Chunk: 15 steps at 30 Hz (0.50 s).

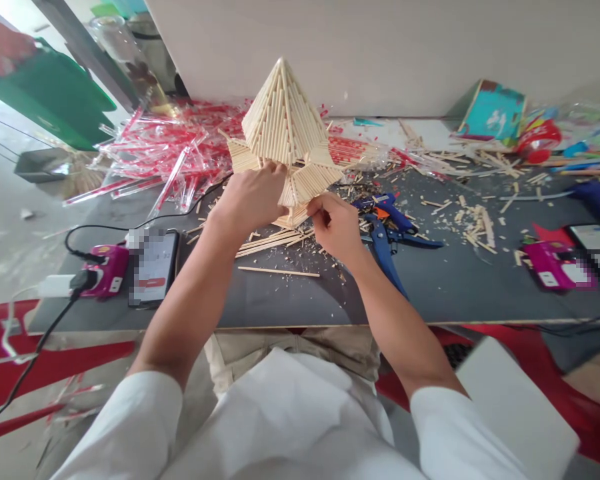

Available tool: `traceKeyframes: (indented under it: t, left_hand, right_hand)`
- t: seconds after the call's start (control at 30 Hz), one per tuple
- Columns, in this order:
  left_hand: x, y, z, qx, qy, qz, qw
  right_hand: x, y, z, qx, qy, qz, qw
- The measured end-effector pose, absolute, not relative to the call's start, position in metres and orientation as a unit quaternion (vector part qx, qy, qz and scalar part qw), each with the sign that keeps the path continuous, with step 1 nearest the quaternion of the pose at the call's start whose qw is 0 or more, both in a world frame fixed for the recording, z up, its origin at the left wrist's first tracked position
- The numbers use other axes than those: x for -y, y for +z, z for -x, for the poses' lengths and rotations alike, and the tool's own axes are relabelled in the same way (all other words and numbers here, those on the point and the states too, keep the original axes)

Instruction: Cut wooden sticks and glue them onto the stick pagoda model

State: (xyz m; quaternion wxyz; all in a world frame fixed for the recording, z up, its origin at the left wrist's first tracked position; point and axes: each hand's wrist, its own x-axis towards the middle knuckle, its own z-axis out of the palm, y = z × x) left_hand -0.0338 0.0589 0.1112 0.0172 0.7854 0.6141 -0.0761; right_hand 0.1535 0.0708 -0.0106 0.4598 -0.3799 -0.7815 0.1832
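A pale wooden-stick model with a pointed pyramid roof (pixel 283 117) is held up over a dark grey table (pixel 290 300). My left hand (pixel 253 200) is closed around its lower left part. My right hand (pixel 336 227) pinches the model's lower right edge from below. Loose wooden sticks (pixel 273 243) lie on the table under the model.
A blue glue gun (pixel 387 230) lies right of my right hand. A phone (pixel 153 267) and a pink power bank (pixel 105 270) with cables sit at the left. Red-and-clear wrappers (pixel 175 150) pile at the back left. Stick scraps (pixel 475 223), another pink device (pixel 557 265) and coloured clutter lie at the right.
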Motion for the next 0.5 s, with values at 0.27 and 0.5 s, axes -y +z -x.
traceKeyframes:
  t: [0.27, 0.5]
  left_hand:
    - [-0.061, 0.112, 0.033, -0.6, -0.078, -0.796, 0.012]
    - [-0.053, 0.113, 0.036, -0.592, -0.073, -0.802, 0.031]
  right_hand:
    - [-0.067, -0.003, -0.154, 0.774, 0.171, 0.387, 0.471]
    - [-0.063, 0.024, -0.163, 0.775, 0.101, 0.411, 0.47]
